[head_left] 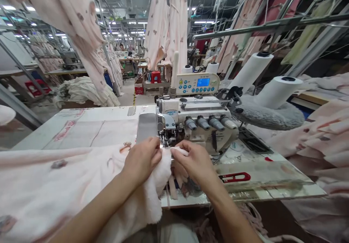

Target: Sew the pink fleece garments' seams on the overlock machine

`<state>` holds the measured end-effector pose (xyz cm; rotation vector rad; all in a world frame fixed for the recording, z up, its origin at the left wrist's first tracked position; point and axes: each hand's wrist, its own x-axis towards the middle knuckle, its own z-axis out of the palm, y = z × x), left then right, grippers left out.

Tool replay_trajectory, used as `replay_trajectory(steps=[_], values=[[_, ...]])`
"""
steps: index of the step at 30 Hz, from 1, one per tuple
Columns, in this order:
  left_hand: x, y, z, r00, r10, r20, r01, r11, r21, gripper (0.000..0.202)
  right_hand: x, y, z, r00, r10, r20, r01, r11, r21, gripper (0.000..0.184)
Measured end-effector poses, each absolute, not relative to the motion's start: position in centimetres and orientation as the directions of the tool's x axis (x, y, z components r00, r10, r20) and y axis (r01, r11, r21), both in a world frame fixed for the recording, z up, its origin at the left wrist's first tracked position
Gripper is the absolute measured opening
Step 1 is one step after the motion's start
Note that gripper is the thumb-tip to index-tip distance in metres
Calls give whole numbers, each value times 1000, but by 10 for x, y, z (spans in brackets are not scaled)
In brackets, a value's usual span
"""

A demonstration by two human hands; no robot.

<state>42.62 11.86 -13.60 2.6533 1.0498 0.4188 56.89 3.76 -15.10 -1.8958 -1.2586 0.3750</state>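
A pale pink fleece fabric point(54, 185) with small printed figures lies across the table's left side and hangs over the front edge. My left hand point(141, 159) is closed on its edge just in front of the presser foot point(167, 138) of the white overlock sewing machine point(196, 123). My right hand point(192, 161) pinches the same fabric edge from the right, fingertips close to the left hand's. Both hands hold the fabric at the needle area.
A control panel point(197, 84) with a blue screen stands behind the machine. Two white paper rolls point(278, 90) lie at the right above grey fleece. Stacked pink pieces point(327, 134) fill the right side. Pink garments point(166, 25) hang overhead. A red tool point(234, 177) lies on the table.
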Motion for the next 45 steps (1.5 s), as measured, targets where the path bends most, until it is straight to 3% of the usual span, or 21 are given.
replay_trajectory(steps=[7, 12, 15, 19, 24, 27, 30, 38, 45], values=[[431, 122, -133, 675, 722, 151, 672, -686, 279, 8, 563, 36, -161, 477, 814, 330, 676, -100, -730, 18], [430, 118, -132, 693, 712, 111, 668, -692, 274, 11, 569, 34, -157, 422, 875, 236, 571, -55, -819, 18], [430, 114, -132, 676, 731, 90, 698, -675, 238, 12, 573, 34, -145, 394, 901, 183, 650, -132, -748, 20], [428, 113, -134, 698, 713, 63, 685, -691, 232, 14, 572, 37, -138, 391, 894, 219, 773, -190, -606, 22], [431, 116, -137, 693, 715, 94, 684, -693, 226, 16, 569, 38, -150, 469, 840, 271, 683, -151, -715, 16], [434, 115, -137, 677, 726, 120, 709, -688, 155, 15, 568, 38, -154, 481, 834, 270, 715, -195, -671, 17], [438, 113, -138, 668, 730, 144, 718, -683, 135, 15, 567, 38, -159, 439, 832, 339, 782, -169, -600, 18], [440, 113, -137, 648, 745, 158, 741, -665, 98, 17, 556, 36, -177, 470, 674, 570, 798, -49, -601, 14], [443, 113, -139, 637, 750, 180, 754, -654, 59, 19, 556, 41, -181, 458, 620, 637, 830, -42, -556, 12]])
